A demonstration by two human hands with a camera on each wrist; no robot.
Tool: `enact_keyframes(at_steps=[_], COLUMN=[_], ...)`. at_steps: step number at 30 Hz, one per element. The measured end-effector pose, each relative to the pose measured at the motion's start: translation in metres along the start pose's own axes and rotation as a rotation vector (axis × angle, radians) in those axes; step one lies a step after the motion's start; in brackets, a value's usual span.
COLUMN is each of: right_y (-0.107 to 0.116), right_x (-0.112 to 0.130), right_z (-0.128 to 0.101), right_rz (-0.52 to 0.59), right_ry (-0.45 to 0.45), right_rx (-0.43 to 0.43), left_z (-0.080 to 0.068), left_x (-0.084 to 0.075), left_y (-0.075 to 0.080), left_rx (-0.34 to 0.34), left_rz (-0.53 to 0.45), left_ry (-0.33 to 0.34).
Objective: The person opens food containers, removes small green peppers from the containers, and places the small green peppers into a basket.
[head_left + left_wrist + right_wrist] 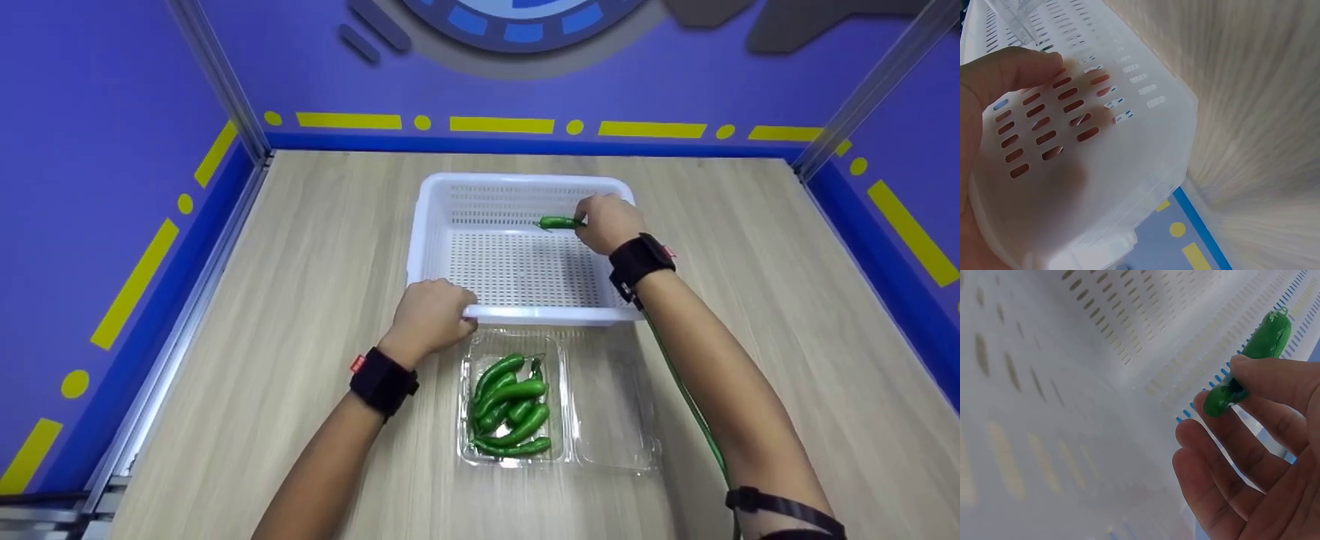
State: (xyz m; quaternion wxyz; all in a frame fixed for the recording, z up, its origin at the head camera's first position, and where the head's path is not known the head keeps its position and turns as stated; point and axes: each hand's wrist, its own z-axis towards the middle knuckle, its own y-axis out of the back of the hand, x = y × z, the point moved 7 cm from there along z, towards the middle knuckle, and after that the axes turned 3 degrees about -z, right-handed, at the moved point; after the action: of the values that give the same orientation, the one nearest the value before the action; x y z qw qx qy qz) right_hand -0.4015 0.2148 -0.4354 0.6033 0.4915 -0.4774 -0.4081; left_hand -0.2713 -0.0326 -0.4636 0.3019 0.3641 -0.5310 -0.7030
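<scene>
The left hand [429, 315] grips the white perforated basket's [480, 195] near rim, steadying it, while the right hand [609, 222] pinches a green chili pepper [559, 222] over it.

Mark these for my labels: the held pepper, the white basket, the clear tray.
held pepper [559, 222]: head view, mid-body.
white basket [525, 316]: head view, near rim.
clear tray [611, 427]: head view, bare right half.

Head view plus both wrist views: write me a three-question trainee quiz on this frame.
1. True or false: the right hand pinches a single green chilli pepper over the white perforated plastic basket.
2. The left hand grips which part of the basket: A near rim, B far rim, C nothing?
3. Where do the other green chillies lie?

Key: 1 true. 2 A. 3 In the clear plastic clamshell tray, left half.
</scene>
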Motion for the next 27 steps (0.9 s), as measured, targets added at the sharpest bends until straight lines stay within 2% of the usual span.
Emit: enact_keyframes(at_steps=[8, 19, 27], right_y=[-0.01, -0.02, -0.022], right_x=[-0.004, -0.006, -0.003], right_z=[0.005, 0.01, 0.011], right_rz=[-0.025, -0.047, -0.06], right_ry=[-0.029, -0.054, -0.058], right_rx=[0.046, 0.052, 0.046], left_z=[0.001, 0.003, 0.002], left_x=[0.001, -0.001, 0.0], left_y=[-0.001, 0.0, 0.0], left_rx=[0.035, 0.009, 0.019], left_rz=[-0.007, -0.001, -0.005], left_ry=[0.036, 0.017, 0.024])
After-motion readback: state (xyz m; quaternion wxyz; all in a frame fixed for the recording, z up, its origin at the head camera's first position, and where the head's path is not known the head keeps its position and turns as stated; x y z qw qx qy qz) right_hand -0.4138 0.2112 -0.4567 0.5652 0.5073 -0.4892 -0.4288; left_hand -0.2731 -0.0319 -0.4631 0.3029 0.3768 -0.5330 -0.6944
